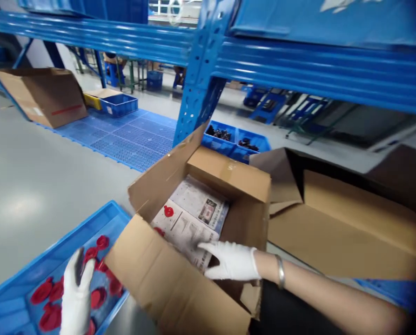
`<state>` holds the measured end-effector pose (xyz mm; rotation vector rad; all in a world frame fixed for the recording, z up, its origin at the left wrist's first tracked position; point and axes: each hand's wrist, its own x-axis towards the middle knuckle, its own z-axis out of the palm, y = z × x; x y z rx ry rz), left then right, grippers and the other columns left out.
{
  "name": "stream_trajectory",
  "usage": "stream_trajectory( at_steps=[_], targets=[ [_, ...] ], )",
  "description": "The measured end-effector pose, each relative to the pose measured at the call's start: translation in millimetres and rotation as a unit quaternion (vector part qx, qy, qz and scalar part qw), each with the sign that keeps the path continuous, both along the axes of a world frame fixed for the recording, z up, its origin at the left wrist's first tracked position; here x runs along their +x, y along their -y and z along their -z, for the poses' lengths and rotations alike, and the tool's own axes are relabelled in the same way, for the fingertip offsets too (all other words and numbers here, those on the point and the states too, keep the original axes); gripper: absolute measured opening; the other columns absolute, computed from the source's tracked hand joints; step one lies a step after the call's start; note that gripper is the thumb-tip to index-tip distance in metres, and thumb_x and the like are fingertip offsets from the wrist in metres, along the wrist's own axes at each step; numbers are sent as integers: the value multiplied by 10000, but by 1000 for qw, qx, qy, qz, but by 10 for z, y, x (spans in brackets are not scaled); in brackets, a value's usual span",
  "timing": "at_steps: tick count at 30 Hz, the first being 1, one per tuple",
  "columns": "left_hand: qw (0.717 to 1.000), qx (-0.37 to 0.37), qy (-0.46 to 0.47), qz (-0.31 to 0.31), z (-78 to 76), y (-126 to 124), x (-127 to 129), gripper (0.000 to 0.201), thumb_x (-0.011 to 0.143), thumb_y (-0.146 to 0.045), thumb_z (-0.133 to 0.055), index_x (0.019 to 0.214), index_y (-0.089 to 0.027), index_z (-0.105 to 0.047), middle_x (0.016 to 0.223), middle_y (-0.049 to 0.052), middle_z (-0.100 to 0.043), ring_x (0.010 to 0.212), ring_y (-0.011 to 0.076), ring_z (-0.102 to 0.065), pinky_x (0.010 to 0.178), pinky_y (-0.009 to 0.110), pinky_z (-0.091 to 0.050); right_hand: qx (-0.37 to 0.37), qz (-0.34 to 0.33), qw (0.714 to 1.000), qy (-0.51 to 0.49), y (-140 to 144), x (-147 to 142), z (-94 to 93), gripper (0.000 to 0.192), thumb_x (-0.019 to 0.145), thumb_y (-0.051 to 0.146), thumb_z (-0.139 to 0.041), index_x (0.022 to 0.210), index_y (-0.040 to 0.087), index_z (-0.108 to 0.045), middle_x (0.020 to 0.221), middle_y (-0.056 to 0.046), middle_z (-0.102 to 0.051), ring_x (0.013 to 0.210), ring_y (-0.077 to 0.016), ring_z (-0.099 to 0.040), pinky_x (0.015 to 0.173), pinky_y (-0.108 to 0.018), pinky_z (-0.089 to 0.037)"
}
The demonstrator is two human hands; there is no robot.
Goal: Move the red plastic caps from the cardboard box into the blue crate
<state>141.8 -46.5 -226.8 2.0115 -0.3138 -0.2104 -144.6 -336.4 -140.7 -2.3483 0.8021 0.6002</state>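
Note:
My left hand (77, 288), in a white glove, is over the blue tray (115, 209) at the lower left. Its thumb and fingers are apart, their tips right at a red round plastic part (91, 254); no firm grip on it shows. Several similar red parts lie loose around it in the tray. My right hand (231, 260), also gloved, reaches into an open cardboard box (173, 284) with fingers spread and nothing in them. Under its fingertips lie printed paper sheets (194, 223) on the box's bottom. A red part (168, 211) rests on the paper, and another is partly hidden by the front flap.
A second open carton (333, 232) stands to the right. Behind the box rises a blue rack post (197, 83) with crossbeams overhead. Blue bins (234, 139) with dark parts sit behind it. Farther left are a carton (50, 95) and a blue floor mat (138, 135).

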Motion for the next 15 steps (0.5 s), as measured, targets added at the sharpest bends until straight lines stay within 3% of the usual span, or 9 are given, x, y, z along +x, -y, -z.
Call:
stream_trajectory(
  at_steps=[2, 4, 6, 8, 11, 15],
  targets=[
    [997, -10, 37, 64, -309, 321, -49, 699, 832, -655, -489, 1439, -327, -380, 1491, 7, -410, 1387, 246, -368, 1195, 459, -264, -39, 37, 998, 40, 241, -40, 34, 770, 756, 681, -434, 1434, 317, -399, 1405, -14, -364, 1286, -73, -442, 1230, -250, -411],
    [989, 3, 66, 132, -528, 625, -117, 723, 805, -665, -515, 1427, -317, -394, 1501, 7, -395, 1390, 258, -358, 1200, 481, -248, -134, 113, 980, 96, 599, -149, 68, 714, 800, 639, -377, 1428, 299, -413, 1454, -6, -283, 1390, -118, -324, 1318, -352, -288],
    [983, 19, 65, 172, -631, 902, -198, 786, 774, -681, -534, 1443, -306, -361, 1514, 25, -373, 1400, 272, -344, 1196, 507, -247, -241, 216, 936, 141, 987, -347, 134, 709, 813, 577, -386, 1437, 242, -409, 1491, -11, -198, 1457, -159, -201, 1361, -399, -165],
    [978, 21, 62, 199, -649, 1153, -273, 879, 752, -672, -558, 1478, -261, -285, 1538, 71, -321, 1431, 282, -289, 1198, 495, -242, -307, 337, 874, 171, 1310, -594, 248, 770, 784, 524, -455, 1461, 166, -369, 1504, -38, -150, 1480, -189, -131, 1374, -405, -111],
    [981, 16, 59, 183, -628, 1465, -315, 991, 694, -648, -608, 1471, -176, -214, 1484, 164, -361, 1391, 314, -357, 1174, 466, -297, -286, 487, 802, 196, 1560, -901, 470, 945, 697, 484, -567, 1493, 67, -273, 1498, -98, -132, 1477, -211, -128, 1370, -407, -155],
    [980, 165, -14, 110, -608, 1682, -172, 764, 666, -634, -571, 1262, -187, -400, 1237, 164, -579, 1208, 363, -538, 1061, 515, -401, -203, 546, 776, 242, 1566, -1003, 658, 1082, 640, 515, -599, 1535, 122, -134, 1513, -62, -69, 1496, -195, -90, 1374, -427, -151]
  ],
)
